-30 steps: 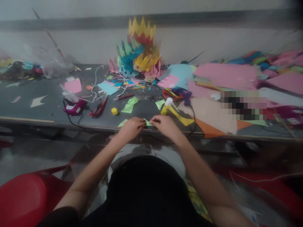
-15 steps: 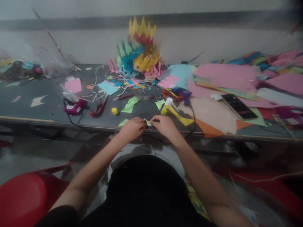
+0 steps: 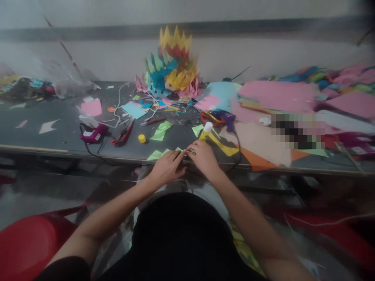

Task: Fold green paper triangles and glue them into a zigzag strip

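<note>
At the table's front edge, a strip of folded green paper [image 3: 155,155] with pointed tips lies under and between my hands. My left hand [image 3: 170,166] rests on the strip with its fingers spread and the thumb apart. Beside it on the right, my right hand [image 3: 202,156] pinches the strip's right end, its fingertips near those of the left. Just behind the right hand stands an open glue stick [image 3: 206,132]. Its yellow cap [image 3: 142,138] is to the left, near a loose green folded piece [image 3: 161,130].
A layered paper figure [image 3: 172,74] stands at the back. Red-handled pliers [image 3: 123,134] and a purple device [image 3: 93,134] are on the left. Pink sheets [image 3: 278,93], a yellow scrap [image 3: 224,144] and a cable lie on the right. A red stool [image 3: 32,246] is at lower left.
My left hand has opened from a pinch and flattened over the strip. More green points show behind its fingers. My right hand has shifted slightly, still closed.
</note>
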The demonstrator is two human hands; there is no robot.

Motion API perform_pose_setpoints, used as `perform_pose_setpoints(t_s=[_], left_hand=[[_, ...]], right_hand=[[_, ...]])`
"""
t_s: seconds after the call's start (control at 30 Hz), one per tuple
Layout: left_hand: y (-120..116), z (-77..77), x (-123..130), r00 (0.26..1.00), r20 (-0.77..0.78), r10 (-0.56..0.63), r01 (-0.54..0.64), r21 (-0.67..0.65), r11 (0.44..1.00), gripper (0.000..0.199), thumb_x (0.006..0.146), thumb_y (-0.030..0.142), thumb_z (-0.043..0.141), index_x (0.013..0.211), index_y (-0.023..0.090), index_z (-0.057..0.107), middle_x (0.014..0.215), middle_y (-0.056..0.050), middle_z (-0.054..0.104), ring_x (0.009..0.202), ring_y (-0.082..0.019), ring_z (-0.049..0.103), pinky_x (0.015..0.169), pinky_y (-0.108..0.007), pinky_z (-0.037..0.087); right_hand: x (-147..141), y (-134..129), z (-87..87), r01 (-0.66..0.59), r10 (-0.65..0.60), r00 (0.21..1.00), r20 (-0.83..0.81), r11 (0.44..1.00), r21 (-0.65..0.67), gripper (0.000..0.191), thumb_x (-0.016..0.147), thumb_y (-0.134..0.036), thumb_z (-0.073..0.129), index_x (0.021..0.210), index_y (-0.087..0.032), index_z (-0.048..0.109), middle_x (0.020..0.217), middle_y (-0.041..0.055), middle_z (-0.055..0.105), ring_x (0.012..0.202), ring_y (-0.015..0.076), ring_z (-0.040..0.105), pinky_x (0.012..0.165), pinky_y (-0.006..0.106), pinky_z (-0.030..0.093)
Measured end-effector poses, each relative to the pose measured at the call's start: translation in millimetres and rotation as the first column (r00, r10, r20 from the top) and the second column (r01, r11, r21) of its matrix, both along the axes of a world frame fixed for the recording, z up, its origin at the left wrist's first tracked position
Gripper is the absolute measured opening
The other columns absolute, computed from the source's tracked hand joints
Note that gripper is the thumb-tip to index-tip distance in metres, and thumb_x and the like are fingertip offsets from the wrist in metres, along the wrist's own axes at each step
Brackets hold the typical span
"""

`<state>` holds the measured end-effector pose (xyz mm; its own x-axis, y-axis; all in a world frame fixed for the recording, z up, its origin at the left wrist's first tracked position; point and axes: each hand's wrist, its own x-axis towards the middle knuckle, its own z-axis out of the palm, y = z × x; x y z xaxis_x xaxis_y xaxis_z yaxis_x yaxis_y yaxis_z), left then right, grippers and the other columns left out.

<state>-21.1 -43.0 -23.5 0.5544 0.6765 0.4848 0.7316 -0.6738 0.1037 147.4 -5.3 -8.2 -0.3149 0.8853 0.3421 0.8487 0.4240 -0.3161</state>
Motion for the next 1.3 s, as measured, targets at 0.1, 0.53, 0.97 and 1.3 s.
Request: perform_pose_setpoints(t_s=[0.1,0.53,0.97,1.3], left_hand=[[-2.7,-1.0,2.7,0.998,-0.055,0.039,-0.039,0.003,0.999,0.043,0.083,0.035,0.050,0.115,0.007,0.053,0.113,-0.015,0.059,0.104,-0.025,0.054,0.093,-0.038,0.044],[0.0,2.0,19.3,0.970,-0.210,0.119,-0.117,0.022,0.993,0.029,0.083,0.024,0.050,0.103,0.005,0.059,0.104,-0.016,0.062,0.094,-0.024,0.058,0.081,-0.034,0.047],[-4.2,-2.4,12.5,0.993,-0.071,0.090,-0.083,0.093,0.992,0.026,0.084,0.016,0.049,0.106,0.008,0.059,0.109,-0.015,0.064,0.100,-0.021,0.059,0.087,-0.032,0.048],[-4.3,-8.4,-11.7,0.997,-0.024,0.067,-0.065,0.055,0.996,0.019,0.087,0.017,0.046,0.100,0.015,0.061,0.099,-0.008,0.066,0.090,-0.019,0.060,0.081,-0.035,0.049]], right_hand=[[-0.2,-3.9,-0.7,-0.005,0.001,1.000,0.029,0.993,0.118,0.019,0.083,-0.029,0.056,0.075,-0.020,0.070,0.089,0.0077,0.064,0.085,0.0209,0.055,0.073,0.033,0.038],[8.8,-31.5,-27.2,-0.159,0.122,0.971,0.206,0.972,0.172,0.039,0.089,-0.021,0.035,0.118,-0.010,0.058,0.120,0.0117,0.059,0.116,0.0224,0.053,0.102,0.039,0.037],[5.8,-38.3,-34.9,-0.121,0.080,0.982,0.172,0.962,0.246,0.039,0.089,-0.023,0.037,0.119,-0.010,0.058,0.123,0.0122,0.057,0.117,0.0227,0.051,0.101,0.039,0.040],[-6.0,-52.2,-36.6,-0.157,0.133,0.985,0.106,0.952,0.261,0.037,0.089,-0.017,0.037,0.118,-0.013,0.060,0.121,0.0104,0.059,0.116,0.0203,0.053,0.101,0.037,0.041]])
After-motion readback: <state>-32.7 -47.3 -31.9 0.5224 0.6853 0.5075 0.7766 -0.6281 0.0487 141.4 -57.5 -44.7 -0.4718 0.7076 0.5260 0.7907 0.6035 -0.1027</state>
